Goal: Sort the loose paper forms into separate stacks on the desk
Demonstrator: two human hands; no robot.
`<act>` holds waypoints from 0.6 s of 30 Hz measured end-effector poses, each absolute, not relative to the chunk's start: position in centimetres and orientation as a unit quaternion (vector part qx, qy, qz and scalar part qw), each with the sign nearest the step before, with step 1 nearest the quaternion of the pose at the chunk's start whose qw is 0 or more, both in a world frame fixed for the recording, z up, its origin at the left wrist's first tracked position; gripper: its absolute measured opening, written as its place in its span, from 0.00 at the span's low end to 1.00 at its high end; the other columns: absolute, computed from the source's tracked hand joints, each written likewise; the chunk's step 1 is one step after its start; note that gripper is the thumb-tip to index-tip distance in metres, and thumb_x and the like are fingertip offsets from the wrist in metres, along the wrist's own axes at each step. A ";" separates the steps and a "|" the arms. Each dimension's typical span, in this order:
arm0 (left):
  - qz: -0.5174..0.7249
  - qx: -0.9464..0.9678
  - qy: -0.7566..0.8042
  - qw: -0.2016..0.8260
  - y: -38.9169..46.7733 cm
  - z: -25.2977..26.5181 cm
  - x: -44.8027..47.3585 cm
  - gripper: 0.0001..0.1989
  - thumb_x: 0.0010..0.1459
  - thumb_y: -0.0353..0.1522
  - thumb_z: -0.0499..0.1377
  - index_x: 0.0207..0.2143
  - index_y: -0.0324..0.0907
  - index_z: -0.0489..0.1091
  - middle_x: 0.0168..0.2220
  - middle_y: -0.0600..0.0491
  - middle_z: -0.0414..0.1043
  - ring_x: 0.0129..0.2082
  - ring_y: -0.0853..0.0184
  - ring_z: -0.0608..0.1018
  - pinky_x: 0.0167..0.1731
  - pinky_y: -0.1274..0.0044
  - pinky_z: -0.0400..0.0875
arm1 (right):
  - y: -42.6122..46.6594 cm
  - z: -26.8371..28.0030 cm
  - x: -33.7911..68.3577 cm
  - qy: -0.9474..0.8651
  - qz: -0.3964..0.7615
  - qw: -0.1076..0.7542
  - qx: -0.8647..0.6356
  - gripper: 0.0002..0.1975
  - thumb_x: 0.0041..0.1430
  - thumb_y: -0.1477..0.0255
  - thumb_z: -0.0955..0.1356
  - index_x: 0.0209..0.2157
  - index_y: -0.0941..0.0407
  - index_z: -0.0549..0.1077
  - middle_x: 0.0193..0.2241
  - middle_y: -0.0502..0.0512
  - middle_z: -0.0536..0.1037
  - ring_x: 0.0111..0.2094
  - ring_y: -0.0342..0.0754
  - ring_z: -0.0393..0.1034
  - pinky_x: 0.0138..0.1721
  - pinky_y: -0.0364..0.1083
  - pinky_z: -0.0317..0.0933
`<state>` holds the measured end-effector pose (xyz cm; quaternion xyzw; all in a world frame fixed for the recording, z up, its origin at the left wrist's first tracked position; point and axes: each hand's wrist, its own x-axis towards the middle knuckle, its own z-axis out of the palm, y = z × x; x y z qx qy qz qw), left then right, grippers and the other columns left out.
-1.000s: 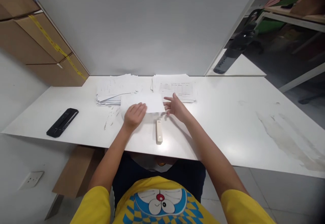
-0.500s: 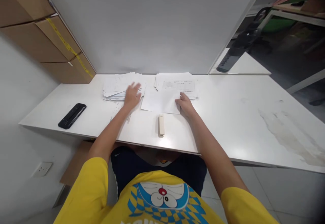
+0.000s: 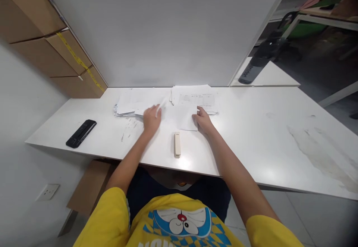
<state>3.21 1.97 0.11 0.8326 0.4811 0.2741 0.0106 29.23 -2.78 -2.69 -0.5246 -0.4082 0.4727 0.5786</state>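
Note:
My left hand [image 3: 152,120] is at the right edge of the left paper stack [image 3: 130,103], its fingers closed on a sheet of paper [image 3: 161,106] that rises in a blur. Over the front of the right paper stack [image 3: 195,98], a blank white sheet [image 3: 187,119] has its right edge pinched by my right hand [image 3: 202,121]. The top page of that right stack carries a printed table. Between my forearms, a cream stapler [image 3: 177,144] lies on the white desk, touched by neither hand.
A black phone-like object [image 3: 81,133] lies at the desk's left. Cardboard boxes [image 3: 64,53] are stacked at the back left, beside a tall white panel [image 3: 167,30] behind the papers. A dark bottle [image 3: 258,62] stands beyond the desk's right back edge. Stains mark the right desktop.
My left hand has moved right and nearer to me, from over the left stack, and now has a raised sheet in its fingers. The right hand keeps its pinch. The view has tilted slightly.

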 end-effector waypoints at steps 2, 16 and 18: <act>0.253 0.849 0.462 0.048 -0.4 -0.3 6.3 0.23 0.70 0.43 0.47 0.61 0.47 0.67 0.62 0.50 0.70 0.67 0.56 0.66 0.67 0.56 0.55 | -2.9 -2.5 29.1 -0.406 0.485 0.582 -0.511 0.24 0.46 0.67 0.71 0.48 0.51 0.70 0.31 0.48 0.79 0.31 0.47 0.71 0.37 0.47 0.67; 0.223 0.819 0.366 0.381 -1.9 1.1 7.5 0.24 0.68 0.45 0.48 0.58 0.47 0.72 0.65 0.52 0.66 0.69 0.60 0.62 0.70 0.63 0.53 | -3.5 -1.5 29.4 -0.425 0.486 0.533 -0.547 0.27 0.48 0.55 0.74 0.48 0.51 0.73 0.44 0.56 0.80 0.45 0.57 0.75 0.46 0.54 0.69; 0.318 0.799 0.386 0.332 -1.2 0.9 7.4 0.23 0.68 0.46 0.51 0.58 0.49 0.71 0.64 0.51 0.68 0.69 0.58 0.62 0.70 0.60 0.51 | -3.6 -1.6 29.7 -0.426 0.438 0.556 -0.563 0.26 0.45 0.62 0.75 0.48 0.52 0.74 0.44 0.56 0.80 0.45 0.57 0.74 0.49 0.55 0.67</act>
